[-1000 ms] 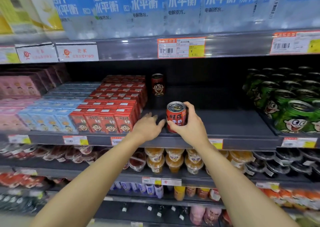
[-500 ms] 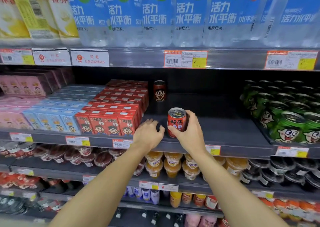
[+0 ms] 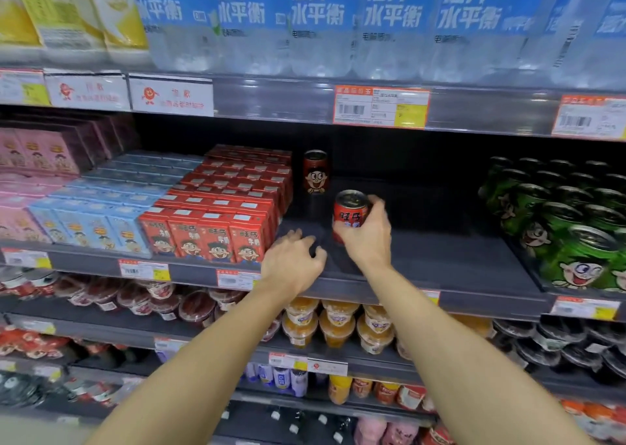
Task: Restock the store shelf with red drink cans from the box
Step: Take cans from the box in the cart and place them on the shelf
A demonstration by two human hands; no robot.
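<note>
Gripping a red can [image 3: 350, 214] upright with my right hand [image 3: 367, 238] over the dark shelf [image 3: 440, 258]; left hand [image 3: 293, 263] loosely curled, holding nothing, at the front edge; bare shelf at three o'clock.

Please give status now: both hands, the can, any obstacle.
Right hand grips red can, upright on shelf. Left hand empty, fingers loosely curled. One can behind; nothing in the way.

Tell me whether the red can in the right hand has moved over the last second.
Yes. The held can has gone deeper into the shelf, away from its front edge and nearer the lone red can at the back.
</note>
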